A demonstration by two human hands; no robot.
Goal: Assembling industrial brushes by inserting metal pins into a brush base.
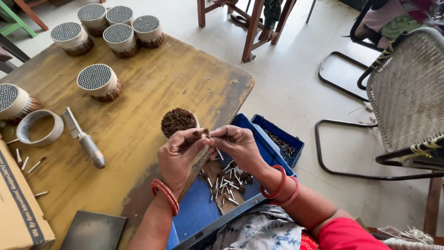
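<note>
My left hand (179,157) grips a round bundle of brown fibres (178,121) held upright at the table's edge. My right hand (235,144) meets it from the right, fingertips pinching a small thin stick (219,154) against the left fingers. Both wrists wear red bangles. Below the hands a blue tray (199,210) on my lap holds several short white sticks (226,183) and brown bits.
A worn yellow wooden table (152,83) carries several round bundled brushes (99,82), an empty ring (40,127), a metal comb (83,139), loose sticks and a cardboard box (18,208). A wicker chair (407,97) stands at right; another person's foot (266,33) is at the back.
</note>
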